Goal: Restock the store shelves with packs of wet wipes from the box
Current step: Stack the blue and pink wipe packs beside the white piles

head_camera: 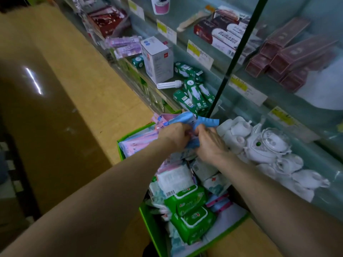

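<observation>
Box [150, 230] getting cropped at bottom, three green packs [189, 199] lying inside; left grip [174, 134], right grip [209, 143] pinching blurred blue pack [185, 117].

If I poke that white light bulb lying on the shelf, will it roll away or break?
It would probably roll a bit: the light bulb lies loose on its side. The white box beside it might stop it. Its thin tubes look like glass, so it is likely fragile.

Box [148, 229] at lower centre, packs [191, 216] in it, left hand [174, 134] and right hand [209, 143] side by side on one pack [187, 118] over its far end, tea set [267, 145] on shelf [319, 169] right of box, bulb boxes [193, 97] above centre.
</observation>
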The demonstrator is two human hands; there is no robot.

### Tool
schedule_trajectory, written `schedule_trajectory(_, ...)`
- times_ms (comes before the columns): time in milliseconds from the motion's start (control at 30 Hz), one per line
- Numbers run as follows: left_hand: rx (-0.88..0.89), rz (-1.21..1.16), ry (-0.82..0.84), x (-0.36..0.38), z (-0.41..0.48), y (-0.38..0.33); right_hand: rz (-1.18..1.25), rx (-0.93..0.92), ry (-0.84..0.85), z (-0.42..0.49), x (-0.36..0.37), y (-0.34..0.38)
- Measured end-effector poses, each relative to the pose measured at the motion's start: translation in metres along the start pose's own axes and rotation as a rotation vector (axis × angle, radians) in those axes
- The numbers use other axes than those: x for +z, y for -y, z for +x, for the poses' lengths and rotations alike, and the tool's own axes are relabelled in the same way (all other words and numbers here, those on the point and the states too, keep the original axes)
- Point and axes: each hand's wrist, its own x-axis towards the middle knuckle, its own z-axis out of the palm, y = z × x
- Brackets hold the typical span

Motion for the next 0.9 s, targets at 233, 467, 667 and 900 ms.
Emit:
schedule_trajectory(233,-0.032,-0.229,0.015,0.001,-0.006,0.012,-0.018,-0.1,-0.052,0.006,0.009,-0.01)
schedule_trajectory(467,-0.093,-0.39,-0.049,-0.022,-0.025,0.017,0.097,-0.222,-0.019,0.0,-0.007,-0.025)
schedule_trajectory(667,-0.309,-0.719,-0.14,-0.047,-0.04,0.032,0.732,-0.08,0.186,-0.015,-0.025,-0.027)
schedule_trajectory(900,-0.534,-1.158,-0.036,-0.065,-0.065,0.027,0.946,0.013,0.251,-0.023,-0.044,-0.018)
